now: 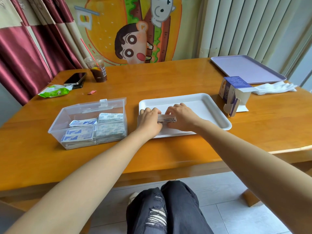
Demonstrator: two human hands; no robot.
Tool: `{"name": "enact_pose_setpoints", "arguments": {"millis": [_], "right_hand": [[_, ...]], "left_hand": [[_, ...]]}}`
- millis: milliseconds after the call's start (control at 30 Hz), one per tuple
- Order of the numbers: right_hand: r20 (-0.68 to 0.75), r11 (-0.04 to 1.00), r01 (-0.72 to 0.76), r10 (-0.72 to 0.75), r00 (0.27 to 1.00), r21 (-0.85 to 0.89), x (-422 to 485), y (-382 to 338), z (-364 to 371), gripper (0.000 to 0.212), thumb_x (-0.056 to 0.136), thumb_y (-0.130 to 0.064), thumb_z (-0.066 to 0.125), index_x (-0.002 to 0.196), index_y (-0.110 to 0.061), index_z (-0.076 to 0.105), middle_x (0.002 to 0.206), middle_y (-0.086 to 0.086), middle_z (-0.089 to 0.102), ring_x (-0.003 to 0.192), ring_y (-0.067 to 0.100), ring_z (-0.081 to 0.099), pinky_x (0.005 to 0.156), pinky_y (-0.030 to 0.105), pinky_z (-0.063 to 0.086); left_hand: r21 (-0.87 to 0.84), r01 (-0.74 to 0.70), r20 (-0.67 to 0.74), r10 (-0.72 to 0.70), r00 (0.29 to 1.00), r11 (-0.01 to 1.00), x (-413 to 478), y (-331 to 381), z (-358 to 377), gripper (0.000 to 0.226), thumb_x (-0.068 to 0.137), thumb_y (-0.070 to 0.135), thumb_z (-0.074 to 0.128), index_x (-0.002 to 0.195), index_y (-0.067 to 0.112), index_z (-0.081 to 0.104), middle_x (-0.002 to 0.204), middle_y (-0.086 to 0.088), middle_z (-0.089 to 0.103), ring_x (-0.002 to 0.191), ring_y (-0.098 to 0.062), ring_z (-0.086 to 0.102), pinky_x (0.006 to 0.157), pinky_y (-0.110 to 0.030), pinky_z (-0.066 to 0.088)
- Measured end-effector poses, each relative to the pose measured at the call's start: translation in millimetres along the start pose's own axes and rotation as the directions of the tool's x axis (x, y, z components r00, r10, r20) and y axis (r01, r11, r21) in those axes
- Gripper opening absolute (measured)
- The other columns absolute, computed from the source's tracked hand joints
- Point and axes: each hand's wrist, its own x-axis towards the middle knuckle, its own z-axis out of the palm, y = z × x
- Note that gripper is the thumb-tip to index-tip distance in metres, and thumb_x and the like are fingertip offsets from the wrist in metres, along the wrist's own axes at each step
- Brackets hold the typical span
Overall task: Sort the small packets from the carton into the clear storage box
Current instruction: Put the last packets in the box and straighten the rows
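Observation:
Over the white tray (211, 105) at the table's middle, my left hand (149, 121) and my right hand (181, 118) grip a thin stack of small packets (167, 119) from either end, fingers curled round it. To the left stands the clear storage box (77, 110), lid tipped up at its back, holding several stacks of blue-and-white packets (96, 130). The opened purple-and-white carton (233, 92) stands to the tray's right with its end flaps hanging open.
A lilac tray (244, 68) lies at the back right, with a white cloth (275, 87) in front of it. At the back left are an iced drink cup (98, 68), a phone (75, 78), a green wipes pack (54, 91) and a small red wrapper (92, 92).

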Motion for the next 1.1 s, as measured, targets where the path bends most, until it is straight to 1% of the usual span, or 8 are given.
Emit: {"name": "enact_pose_setpoints", "arguments": {"millis": [100,267,367,467,600,700,933,1100], "right_hand": [[0.023,0.997,-0.045,0.044,0.999,0.057,0,6,-2,0.034,0.082,-0.028,0.068,0.111,-0.012,0.061,0.105,0.011,0.061,0.100,0.028,0.052,0.075,0.030,0.038],[0.039,0.959,-0.056,0.047,0.998,0.277,3,1,-7,0.027,0.083,-0.019,0.069,0.107,-0.008,0.061,0.105,0.007,0.065,0.093,0.024,0.057,0.071,0.027,0.037],[0.081,0.948,-0.098,0.077,0.994,0.304,1,3,-6,0.034,0.081,-0.020,0.072,0.111,-0.011,0.060,0.106,0.004,0.062,0.092,0.020,0.056,0.074,0.025,0.040],[0.065,0.936,-0.135,0.120,0.991,0.325,0,6,-5,0.038,0.081,-0.017,0.070,0.116,-0.011,0.057,0.114,0.009,0.061,0.094,0.019,0.054,0.076,0.025,0.040],[0.115,0.872,-0.195,0.159,0.980,0.449,1,-9,4,0.046,0.088,-0.016,0.058,0.131,-0.011,0.044,0.128,0.011,0.050,0.121,0.026,0.041,0.099,0.035,0.037],[0.128,0.872,-0.214,0.175,0.976,0.440,3,-12,8,0.047,0.089,-0.013,0.050,0.135,-0.016,0.037,0.129,0.006,0.047,0.124,0.025,0.032,0.103,0.040,0.031],[0.120,0.839,-0.202,0.163,0.979,0.505,5,-12,14,0.051,0.089,-0.009,0.044,0.138,-0.015,0.030,0.129,0.004,0.048,0.122,0.025,0.032,0.104,0.041,0.030],[0.090,0.938,-0.133,0.109,0.990,0.321,9,1,9,0.032,0.090,-0.002,0.042,0.117,-0.010,0.057,0.121,0.008,0.060,0.115,0.030,0.046,0.084,0.030,0.034]], "left_hand": [[0.151,-0.003,0.017,0.001,1.000,0.989,2,1,1,0.037,0.092,0.021,0.046,0.129,0.022,0.046,0.129,-0.008,0.047,0.124,-0.029,0.033,0.098,-0.039,0.028],[0.171,-0.013,0.059,0.003,0.998,0.985,7,6,0,0.033,0.093,0.019,0.042,0.126,0.020,0.045,0.128,-0.010,0.043,0.124,-0.029,0.031,0.098,-0.039,0.027],[0.210,-0.025,0.106,0.003,0.994,0.977,6,3,2,0.034,0.092,0.023,0.043,0.126,0.019,0.045,0.126,-0.010,0.043,0.122,-0.030,0.031,0.096,-0.039,0.027],[0.230,-0.032,0.102,0.009,0.995,0.973,5,1,2,0.034,0.092,0.023,0.044,0.126,0.017,0.045,0.126,-0.010,0.043,0.121,-0.030,0.033,0.096,-0.038,0.028],[0.207,-0.038,0.158,0.004,0.987,0.978,6,10,1,0.031,0.091,0.018,0.043,0.122,0.013,0.043,0.127,-0.013,0.041,0.121,-0.032,0.032,0.096,-0.038,0.029],[0.215,-0.050,0.197,0.007,0.980,0.975,4,13,1,0.030,0.091,0.016,0.041,0.120,0.010,0.042,0.126,-0.013,0.040,0.120,-0.032,0.032,0.095,-0.039,0.029],[0.090,-0.067,0.257,0.042,0.966,0.994,6,12,1,0.035,0.093,0.012,0.038,0.127,0.007,0.037,0.128,-0.015,0.037,0.121,-0.032,0.030,0.096,-0.038,0.031],[0.215,-0.077,0.212,0.030,0.977,0.974,8,8,1,0.037,0.093,0.020,0.042,0.127,0.006,0.040,0.131,-0.015,0.038,0.125,-0.032,0.030,0.099,-0.037,0.030]]}}
